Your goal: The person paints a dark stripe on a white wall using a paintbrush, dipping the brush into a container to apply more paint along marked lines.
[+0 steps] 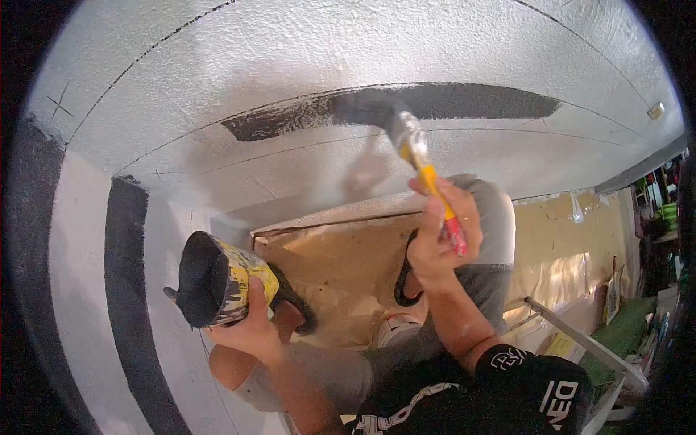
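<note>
My right hand (446,228) is closed round the yellow and red handle of a paintbrush (415,145). The brush's dark bristles meet a dark grey painted band (471,101) on the white textured wall (290,65). That band lies along thin curved dark lines, and its left end looks streaky. At the lower left, my left hand (250,319) grips a paint-smeared yellow container (243,279) from its right side and below. The container is tilted, its opening towards the left, with dark paint inside.
Two dark vertical stripes (130,268) run down the wall at the left. Below the wall are a tan floor (341,268) and my feet in dark sandals. A metal frame (587,341) stands at the lower right, near green matting (623,330) and assorted items.
</note>
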Available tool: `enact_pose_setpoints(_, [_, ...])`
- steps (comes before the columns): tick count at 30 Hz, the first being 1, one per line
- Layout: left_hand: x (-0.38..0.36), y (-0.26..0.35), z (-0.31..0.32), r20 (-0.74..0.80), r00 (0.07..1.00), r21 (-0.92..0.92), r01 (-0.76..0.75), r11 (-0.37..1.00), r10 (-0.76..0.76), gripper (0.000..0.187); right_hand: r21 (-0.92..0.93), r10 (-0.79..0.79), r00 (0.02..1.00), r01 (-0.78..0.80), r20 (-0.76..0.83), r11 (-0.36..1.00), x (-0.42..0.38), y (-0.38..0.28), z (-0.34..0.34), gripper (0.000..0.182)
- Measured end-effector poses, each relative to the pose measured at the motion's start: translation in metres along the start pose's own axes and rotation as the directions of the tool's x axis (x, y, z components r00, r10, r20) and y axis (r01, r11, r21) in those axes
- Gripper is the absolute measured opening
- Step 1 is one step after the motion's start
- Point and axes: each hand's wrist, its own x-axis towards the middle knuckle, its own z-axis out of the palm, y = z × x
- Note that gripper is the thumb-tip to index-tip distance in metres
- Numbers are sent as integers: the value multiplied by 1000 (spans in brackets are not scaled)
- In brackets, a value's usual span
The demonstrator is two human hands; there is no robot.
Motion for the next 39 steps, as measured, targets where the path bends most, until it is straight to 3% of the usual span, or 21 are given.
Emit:
enact_pose_setpoints(3, [-1, 2, 0, -27, 999, 55, 19, 998, -17, 56, -25, 31, 996, -33, -80, 999, 0, 6, -13, 20])
enact_pose_setpoints(6, [1, -4, -5, -56, 998, 27, 42, 999, -41, 70, -53, 34, 998, -36, -45, 998, 3, 4, -30, 21])
enact_pose_setpoints(8, [1, -2, -5, 12, 1000, 47, 23, 999, -24, 54, -81, 9, 999, -13, -49, 997, -1, 1, -43, 21])
enact_pose_setpoints(10, [1, -2, -3, -6, 1000, 61, 26, 998, -26, 54, -102, -15, 999, 9, -51, 995, 1, -1, -45, 22])
enact_pose_setpoints(12, [0, -3, -4, -24, 999, 82, 31, 996, -29, 53, -83, 71, 978, -89, -195, 993, 5, -3, -45, 22])
enact_pose_setpoints(16, [3, -5, -2, -33, 999, 7, -8, 1000, 8, 53, -97, 40, 993, -51, -107, 994, 2, 0, -33, 22])
enact_pose_setpoints(18, [2, -4, -4, -27, 999, -9, -21, 1000, 21, 53, -152, -14, 998, 22, 53, 988, 2, -6, -22, 21])
enact_pose_setpoints(22, [2, -8, -6, -37, 999, 41, -8, 999, 9, 53, -41, 4, 999, -6, -50, 999, -3, -10, 5, 24])
enact_pose_setpoints(24, [2, -8, -5, -51, 999, 39, -7, 999, 9, 52, -29, -1, 1000, 0, -29, 1000, -7, -12, 11, 26])
enact_pose_setpoints(26, [3, -3, -6, -29, 993, -4, 112, 994, -112, 85, -15, -8, 1000, 8, -6, 1000, -9, -16, 16, 27])
enact_pose_setpoints(27, [2, -3, -7, -29, 993, -3, 111, 994, -111, 85, -10, -6, 1000, 7, 15, 1000, -9, -19, 17, 29])
enact_pose_setpoints(30, [1, -2, -6, 6, 994, -7, 112, 994, -112, 83, 23, 28, 998, -30, 59, 999, -11, -29, 17, 32])
enact_pose_setpoints(32, [1, 0, -2, -43, 998, -38, 46, 998, -48, 53, 54, 61, 995, -66, 80, 996, -12, -35, 17, 33])
enact_pose_setpoints(36, [2, -11, -6, -25, 1000, -19, -19, 1000, 19, 53, 67, -2, 995, -4, 99, 998, -11, -33, 20, 32])
enact_pose_setpoints(39, [3, -8, -6, -50, 998, 106, -36, 994, 41, 53, 35, 17, 999, -19, 49, 999, -7, -15, 18, 29])
